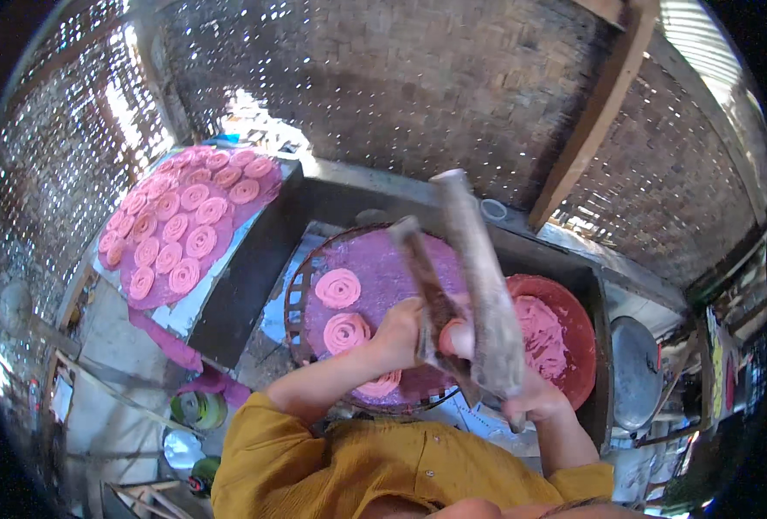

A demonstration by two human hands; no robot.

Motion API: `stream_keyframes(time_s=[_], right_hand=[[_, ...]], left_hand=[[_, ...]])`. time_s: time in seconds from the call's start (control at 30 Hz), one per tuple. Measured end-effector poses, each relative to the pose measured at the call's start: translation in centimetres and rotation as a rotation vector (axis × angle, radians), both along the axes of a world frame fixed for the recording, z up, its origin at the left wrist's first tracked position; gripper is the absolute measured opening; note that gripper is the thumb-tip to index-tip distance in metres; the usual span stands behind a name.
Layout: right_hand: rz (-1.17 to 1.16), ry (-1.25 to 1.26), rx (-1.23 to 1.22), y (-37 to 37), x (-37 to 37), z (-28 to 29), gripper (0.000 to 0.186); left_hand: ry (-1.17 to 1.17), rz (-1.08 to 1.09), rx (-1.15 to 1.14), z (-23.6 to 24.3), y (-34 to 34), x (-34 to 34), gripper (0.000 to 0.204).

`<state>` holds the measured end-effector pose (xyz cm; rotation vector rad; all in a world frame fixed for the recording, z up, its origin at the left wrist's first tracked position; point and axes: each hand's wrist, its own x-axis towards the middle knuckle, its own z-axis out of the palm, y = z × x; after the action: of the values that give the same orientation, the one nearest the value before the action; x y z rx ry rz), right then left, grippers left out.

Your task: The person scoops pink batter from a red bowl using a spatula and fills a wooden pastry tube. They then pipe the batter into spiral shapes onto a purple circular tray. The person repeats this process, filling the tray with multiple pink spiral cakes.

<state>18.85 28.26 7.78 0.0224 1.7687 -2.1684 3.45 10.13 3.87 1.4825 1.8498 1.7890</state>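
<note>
Gripping the two long arms of a grey wooden press [470, 277], both hands are seen just over a round woven tray [301, 290] lined with purple cloth. The left hand [401, 333] is closed around the shorter, nearer arm, above the tray's right half. The right hand [535, 400] is closed around the lower end of the longer arm, just off the tray's right rim. A lump of pink dough [454, 337] is seen between the two arms, at the tray's right edge.

On the tray, three pink spirals are laid: one [337, 288] near its middle, one [346, 332] below that, and one [381, 384] partly hidden under the left forearm at the near rim. A red bowl [574, 324] of pink dough is set touching the tray on its right. To the tray's upper left, well apart, a second cloth-covered tray [184, 227] filled with many pink spirals is propped on a slant. A metal lid [636, 370] is seen beyond the bowl, farther right of the tray.
</note>
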Motion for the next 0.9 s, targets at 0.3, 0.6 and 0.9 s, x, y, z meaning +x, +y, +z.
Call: stream_keyframes(time_s=[0.3,0.6,0.9], right_hand=[[-0.020,-0.380,-0.249,2.1,-0.2,-1.5,0.090],[-0.134,-0.458,-0.135,4.0,0.4,1.7,0.088],[-0.133,-0.490,-0.227,4.5,-0.3,-1.0,0.086]], left_hand=[[-0.664,-1.381,0.719,12.6,2.9,-1.8,0.122],[-0.881,-0.872,0.665,5.9,6.8,-6.2,0.087],[-1.302,-0.719,0.812,-2.4,7.8,-10.6,0.035]])
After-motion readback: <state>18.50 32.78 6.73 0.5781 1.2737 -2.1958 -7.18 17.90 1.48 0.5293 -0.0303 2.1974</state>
